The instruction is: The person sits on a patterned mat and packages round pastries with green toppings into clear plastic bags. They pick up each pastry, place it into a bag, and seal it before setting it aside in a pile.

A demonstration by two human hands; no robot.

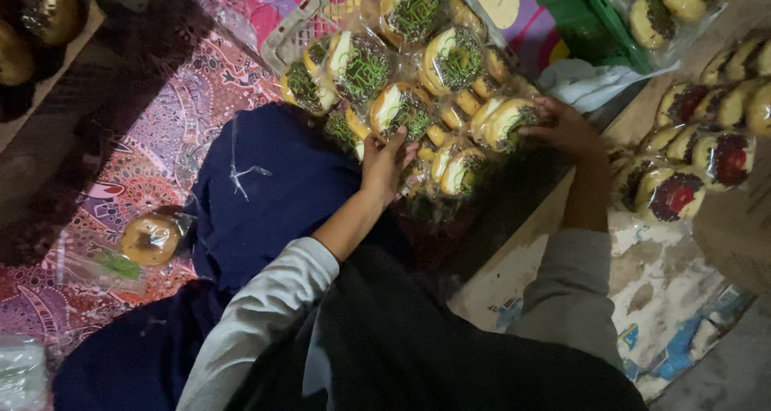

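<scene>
A pile of clear-wrapped doughnuts with green sprinkles [418,73] spills from a grey plastic crate [301,29] toward my lap. My left hand [385,163] rests on the near edge of the pile, fingers spread over a wrapped doughnut [462,172]. My right hand [562,126] presses on another wrapped green-sprinkled doughnut [507,122] at the pile's right side. I cannot tell whether either hand truly grips a packet. Grey sleeves cover both forearms.
A single wrapped plain doughnut [150,238] lies on the patterned pink mat [161,138] at left. Wrapped red-topped doughnuts [699,170] sit on a board at right. A green crate [594,17] stands behind them. Dark blue cloth [265,194] covers my legs.
</scene>
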